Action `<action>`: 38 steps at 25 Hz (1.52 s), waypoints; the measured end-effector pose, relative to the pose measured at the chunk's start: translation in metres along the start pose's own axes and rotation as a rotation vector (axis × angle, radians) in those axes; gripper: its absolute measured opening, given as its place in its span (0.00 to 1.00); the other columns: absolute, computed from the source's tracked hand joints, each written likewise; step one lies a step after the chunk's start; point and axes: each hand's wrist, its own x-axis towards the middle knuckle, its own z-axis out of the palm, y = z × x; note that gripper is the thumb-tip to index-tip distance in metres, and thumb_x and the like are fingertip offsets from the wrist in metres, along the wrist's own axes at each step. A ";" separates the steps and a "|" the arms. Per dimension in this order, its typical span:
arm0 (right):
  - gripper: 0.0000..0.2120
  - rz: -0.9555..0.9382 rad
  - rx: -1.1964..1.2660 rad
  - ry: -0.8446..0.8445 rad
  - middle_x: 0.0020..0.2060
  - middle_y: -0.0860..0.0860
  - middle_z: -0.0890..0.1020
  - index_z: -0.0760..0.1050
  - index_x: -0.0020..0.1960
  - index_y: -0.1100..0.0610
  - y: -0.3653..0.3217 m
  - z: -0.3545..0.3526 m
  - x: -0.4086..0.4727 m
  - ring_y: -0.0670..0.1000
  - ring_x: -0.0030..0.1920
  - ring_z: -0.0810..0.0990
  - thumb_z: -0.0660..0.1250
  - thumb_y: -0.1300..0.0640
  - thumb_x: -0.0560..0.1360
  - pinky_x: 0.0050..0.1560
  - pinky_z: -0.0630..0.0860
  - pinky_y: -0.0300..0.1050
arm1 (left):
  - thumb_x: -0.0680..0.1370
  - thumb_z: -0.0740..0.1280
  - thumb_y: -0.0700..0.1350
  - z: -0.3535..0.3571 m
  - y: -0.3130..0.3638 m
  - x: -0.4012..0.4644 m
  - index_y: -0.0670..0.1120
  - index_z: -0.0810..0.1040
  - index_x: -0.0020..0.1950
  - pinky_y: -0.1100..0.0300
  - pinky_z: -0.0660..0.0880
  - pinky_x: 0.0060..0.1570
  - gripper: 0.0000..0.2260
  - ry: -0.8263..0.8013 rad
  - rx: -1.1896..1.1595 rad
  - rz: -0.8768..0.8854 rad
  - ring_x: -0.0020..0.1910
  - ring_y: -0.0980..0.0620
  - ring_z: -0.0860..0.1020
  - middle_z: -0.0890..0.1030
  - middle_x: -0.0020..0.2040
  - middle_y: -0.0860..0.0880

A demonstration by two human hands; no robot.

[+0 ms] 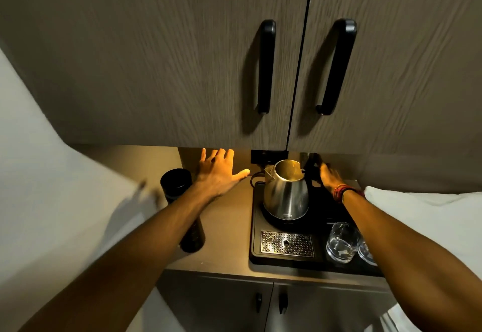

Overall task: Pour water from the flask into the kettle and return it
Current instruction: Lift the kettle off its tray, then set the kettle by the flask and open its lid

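Observation:
A steel kettle [285, 196] stands on its base on a black tray [257, 227], with its lid up and its mouth uncovered. My right hand [329, 175] is behind the kettle at its black handle, fingers wrapped around the handle. A black flask [182, 209] with its cap on stands upright on the counter, left of the tray, partly hidden by my left forearm. My left hand [217, 172] hovers over the counter between flask and kettle, fingers spread, holding nothing.
Two glasses [343, 241] sit on the tray's right front corner, beside a perforated metal drip grate [287, 243]. Upper cabinet doors with black handles [266, 67] hang low over the counter. A socket panel [266, 156] is on the back wall. White bedding [422, 206] lies at right.

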 end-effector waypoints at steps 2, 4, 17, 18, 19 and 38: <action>0.23 -0.010 0.043 0.019 0.66 0.66 0.74 0.71 0.67 0.67 -0.005 0.002 0.001 0.65 0.66 0.73 0.49 0.52 0.84 0.68 0.68 0.60 | 0.76 0.56 0.71 -0.006 -0.015 -0.002 0.47 0.62 0.76 0.40 0.54 0.73 0.37 -0.029 0.010 -0.057 0.73 0.42 0.66 0.68 0.74 0.44; 0.27 -0.004 0.129 0.012 0.59 0.65 0.79 0.77 0.62 0.66 -0.020 0.011 -0.002 0.65 0.58 0.78 0.51 0.45 0.83 0.58 0.75 0.58 | 0.76 0.55 0.71 -0.009 -0.027 -0.006 0.48 0.59 0.78 0.41 0.55 0.73 0.38 -0.069 0.004 -0.101 0.74 0.42 0.64 0.67 0.75 0.44; 0.26 -0.110 0.028 -0.214 0.56 0.68 0.78 0.59 0.78 0.57 -0.078 0.135 -0.021 0.66 0.58 0.78 0.57 0.64 0.81 0.57 0.71 0.55 | 0.69 0.56 0.71 -0.022 -0.097 -0.054 0.48 0.65 0.70 0.45 0.70 0.57 0.37 -0.102 0.146 -0.097 0.62 0.43 0.73 0.74 0.65 0.45; 0.26 -0.124 0.017 -0.226 0.56 0.68 0.78 0.59 0.78 0.57 -0.080 0.139 -0.022 0.66 0.57 0.78 0.56 0.64 0.81 0.57 0.72 0.55 | 0.69 0.57 0.71 -0.022 -0.098 -0.057 0.48 0.64 0.71 0.45 0.71 0.57 0.38 -0.113 0.134 -0.102 0.62 0.43 0.73 0.73 0.66 0.45; 0.26 -0.156 0.021 -0.215 0.56 0.68 0.78 0.58 0.78 0.56 -0.080 0.144 -0.023 0.66 0.57 0.79 0.55 0.64 0.81 0.58 0.72 0.55 | 0.68 0.58 0.70 -0.023 -0.099 -0.060 0.49 0.64 0.71 0.45 0.72 0.57 0.38 -0.122 0.107 -0.101 0.62 0.43 0.73 0.73 0.66 0.45; 0.29 -0.466 -0.549 -0.304 0.81 0.54 0.47 0.49 0.81 0.56 -0.061 0.172 -0.027 0.57 0.81 0.43 0.46 0.44 0.83 0.79 0.45 0.62 | 0.70 0.69 0.66 -0.046 -0.106 -0.065 0.50 0.66 0.69 0.50 0.74 0.57 0.34 -0.213 -0.093 -0.150 0.64 0.44 0.70 0.72 0.65 0.46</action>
